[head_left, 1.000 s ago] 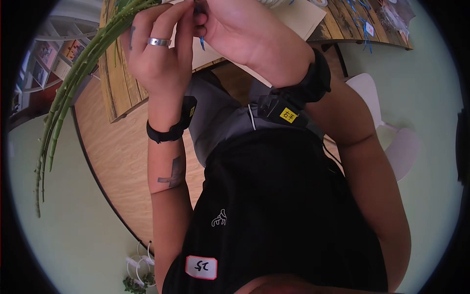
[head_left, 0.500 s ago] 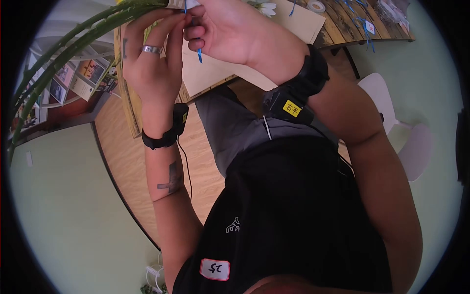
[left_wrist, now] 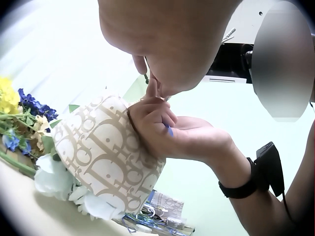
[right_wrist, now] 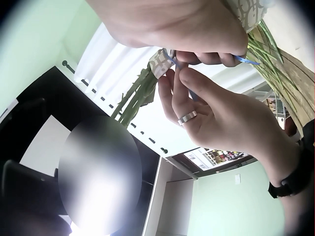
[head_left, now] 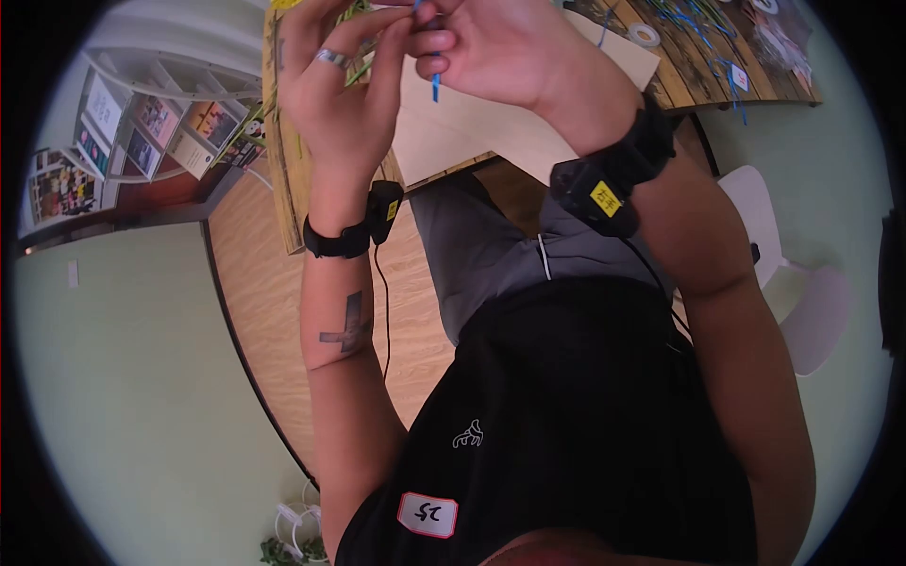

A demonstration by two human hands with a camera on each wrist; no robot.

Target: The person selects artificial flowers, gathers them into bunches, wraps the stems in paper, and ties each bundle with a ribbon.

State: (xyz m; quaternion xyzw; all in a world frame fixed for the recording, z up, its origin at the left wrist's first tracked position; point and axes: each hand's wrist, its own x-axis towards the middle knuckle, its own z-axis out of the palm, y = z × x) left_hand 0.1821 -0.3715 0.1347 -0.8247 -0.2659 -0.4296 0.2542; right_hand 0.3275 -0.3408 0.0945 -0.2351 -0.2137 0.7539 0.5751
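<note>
Grip narrow on both sides: left hand (head_left: 340, 108) and right hand (head_left: 514, 57) pinch a blue ribbon (right_wrist: 171, 58), fingers curled, fingertips close together. Patterned wrap (left_wrist: 106, 152): its narrow neck sits right at the grip, ribbon against it. Left wrist view gives the wrap's broad face, outside the head view. Right wrist view: green stems (right_wrist: 133, 96) out of the wrap's neck, hidden from left wrist view. That one instead has white flowers (left_wrist: 54, 178) at the wrap's wide edge, yellow blooms (left_wrist: 9, 98) beyond. Head view: ribbon tail (head_left: 435, 87) dangling from right fingers. Left finger bears a silver ring (head_left: 331, 58).
</note>
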